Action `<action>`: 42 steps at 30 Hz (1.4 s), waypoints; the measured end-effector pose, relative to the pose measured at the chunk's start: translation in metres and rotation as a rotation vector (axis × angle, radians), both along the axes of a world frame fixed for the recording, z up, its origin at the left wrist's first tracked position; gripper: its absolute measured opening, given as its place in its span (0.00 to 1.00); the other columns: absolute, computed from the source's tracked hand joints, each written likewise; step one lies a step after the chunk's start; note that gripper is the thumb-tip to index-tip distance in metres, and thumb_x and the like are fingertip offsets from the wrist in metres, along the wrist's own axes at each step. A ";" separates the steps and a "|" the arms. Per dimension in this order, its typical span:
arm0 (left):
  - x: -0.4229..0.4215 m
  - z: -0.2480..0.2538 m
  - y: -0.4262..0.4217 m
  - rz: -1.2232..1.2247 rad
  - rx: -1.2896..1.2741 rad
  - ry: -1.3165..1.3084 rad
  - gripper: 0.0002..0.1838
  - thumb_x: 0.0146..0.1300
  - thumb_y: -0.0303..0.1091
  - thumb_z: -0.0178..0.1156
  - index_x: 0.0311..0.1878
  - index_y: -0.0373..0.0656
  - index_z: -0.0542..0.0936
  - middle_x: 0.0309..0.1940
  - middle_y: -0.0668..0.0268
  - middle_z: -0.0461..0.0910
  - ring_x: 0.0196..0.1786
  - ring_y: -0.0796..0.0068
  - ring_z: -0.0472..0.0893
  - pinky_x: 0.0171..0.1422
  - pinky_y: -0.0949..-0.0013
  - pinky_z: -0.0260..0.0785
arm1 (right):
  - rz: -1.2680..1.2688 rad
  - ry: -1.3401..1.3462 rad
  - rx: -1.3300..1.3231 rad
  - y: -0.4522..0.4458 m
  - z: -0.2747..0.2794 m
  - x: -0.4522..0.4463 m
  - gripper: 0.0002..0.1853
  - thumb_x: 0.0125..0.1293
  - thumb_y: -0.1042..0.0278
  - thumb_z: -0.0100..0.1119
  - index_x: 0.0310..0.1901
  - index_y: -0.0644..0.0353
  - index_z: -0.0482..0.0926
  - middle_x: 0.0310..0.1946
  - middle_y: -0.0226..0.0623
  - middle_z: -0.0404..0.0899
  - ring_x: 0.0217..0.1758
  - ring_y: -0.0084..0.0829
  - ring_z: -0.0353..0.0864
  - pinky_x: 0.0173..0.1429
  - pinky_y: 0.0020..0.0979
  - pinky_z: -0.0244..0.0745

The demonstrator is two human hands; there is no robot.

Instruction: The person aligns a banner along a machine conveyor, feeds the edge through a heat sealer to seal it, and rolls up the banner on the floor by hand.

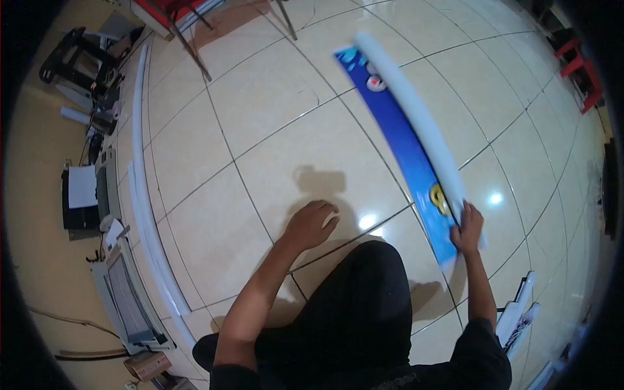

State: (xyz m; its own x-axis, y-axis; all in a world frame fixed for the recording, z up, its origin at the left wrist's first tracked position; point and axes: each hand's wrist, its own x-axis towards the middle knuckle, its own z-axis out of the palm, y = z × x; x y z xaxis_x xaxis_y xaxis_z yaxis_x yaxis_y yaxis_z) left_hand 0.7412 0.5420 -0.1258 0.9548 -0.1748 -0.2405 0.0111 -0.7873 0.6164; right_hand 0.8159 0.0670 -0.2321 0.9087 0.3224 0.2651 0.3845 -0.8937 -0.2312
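Note:
A printed banner (403, 146) lies on the tiled floor to my right, partly rolled up. Its printed face shows as a long blue strip with a yellow shape near my end and a round white-and-red figure farther off. The rolled part (416, 117) is a long white tube along the strip's right side. My right hand (469, 227) grips the near end of this roll, thumb over the printed edge and fingers around the tube. Above the floor in front of my knee, my left hand (312, 224) holds nothing; its fingers curve loosely, with the thumb apart.
Long white rolls (146, 221) lie along the left wall, beside a printer (81, 198) and other equipment. More rolls (518, 315) lie at the lower right. A red chair (578, 71) is at the far right; metal furniture legs (188, 49) stand ahead.

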 end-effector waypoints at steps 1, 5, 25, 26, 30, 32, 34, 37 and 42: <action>0.003 -0.010 -0.004 -0.023 0.039 -0.071 0.16 0.68 0.41 0.57 0.54 0.43 0.78 0.56 0.55 0.77 0.60 0.55 0.75 0.65 0.58 0.67 | 0.068 0.025 -0.012 -0.027 0.005 -0.017 0.41 0.44 0.62 0.53 0.66 0.63 0.67 0.58 0.58 0.71 0.61 0.54 0.68 0.67 0.51 0.59; -0.020 -0.059 -0.013 -0.065 0.224 -0.255 0.27 0.69 0.49 0.54 0.66 0.46 0.70 0.70 0.50 0.63 0.72 0.49 0.62 0.74 0.50 0.55 | 0.105 0.158 -0.132 -0.069 0.028 -0.014 0.44 0.39 0.63 0.54 0.67 0.60 0.67 0.63 0.54 0.68 0.67 0.54 0.65 0.71 0.57 0.53; -0.210 -0.093 0.137 0.237 0.562 -0.285 0.25 0.60 0.31 0.56 0.63 0.51 0.76 0.58 0.53 0.73 0.62 0.52 0.73 0.65 0.52 0.67 | 0.873 0.206 0.036 0.470 0.089 0.111 0.26 0.49 0.65 0.64 0.52 0.63 0.78 0.49 0.50 0.80 0.54 0.50 0.77 0.60 0.47 0.71; -0.205 -0.082 0.138 0.262 0.501 -0.186 0.25 0.62 0.30 0.54 0.64 0.51 0.75 0.61 0.51 0.72 0.64 0.50 0.73 0.67 0.54 0.66 | 0.805 0.325 0.238 0.481 0.105 0.080 0.27 0.49 0.63 0.64 0.53 0.64 0.77 0.52 0.50 0.78 0.58 0.51 0.75 0.64 0.47 0.67; -0.203 -0.082 0.152 0.222 0.382 -0.270 0.24 0.62 0.28 0.52 0.62 0.51 0.77 0.59 0.52 0.74 0.60 0.51 0.76 0.63 0.57 0.71 | 1.449 0.270 -0.242 0.453 0.053 -0.014 0.39 0.50 0.55 0.69 0.68 0.46 0.69 0.73 0.40 0.60 0.76 0.45 0.56 0.77 0.54 0.51; -0.214 -0.077 0.160 0.209 0.357 -0.239 0.24 0.61 0.27 0.53 0.62 0.52 0.77 0.59 0.54 0.75 0.59 0.52 0.77 0.62 0.57 0.72 | 1.321 0.261 -0.285 0.417 0.030 0.004 0.40 0.52 0.58 0.68 0.69 0.45 0.67 0.74 0.38 0.57 0.78 0.44 0.54 0.78 0.53 0.50; -0.229 -0.074 0.171 0.204 0.304 -0.193 0.24 0.60 0.27 0.54 0.60 0.51 0.78 0.57 0.56 0.76 0.58 0.55 0.78 0.61 0.58 0.73 | 1.156 0.219 -0.342 0.370 0.034 0.030 0.36 0.56 0.66 0.64 0.69 0.45 0.67 0.75 0.35 0.57 0.78 0.41 0.54 0.77 0.50 0.53; -0.254 -0.070 0.185 0.180 0.368 -0.315 0.22 0.60 0.26 0.55 0.59 0.50 0.79 0.54 0.60 0.78 0.54 0.56 0.80 0.57 0.59 0.75 | 0.971 0.200 -0.258 0.279 0.015 0.069 0.33 0.57 0.69 0.62 0.67 0.47 0.70 0.71 0.37 0.64 0.74 0.41 0.62 0.74 0.47 0.60; -0.281 -0.075 0.195 0.250 0.273 -0.241 0.17 0.61 0.30 0.60 0.54 0.46 0.81 0.47 0.59 0.81 0.49 0.55 0.82 0.53 0.59 0.75 | 0.942 0.216 -0.256 0.226 0.023 0.073 0.25 0.59 0.72 0.60 0.60 0.51 0.77 0.64 0.35 0.74 0.68 0.41 0.72 0.69 0.41 0.69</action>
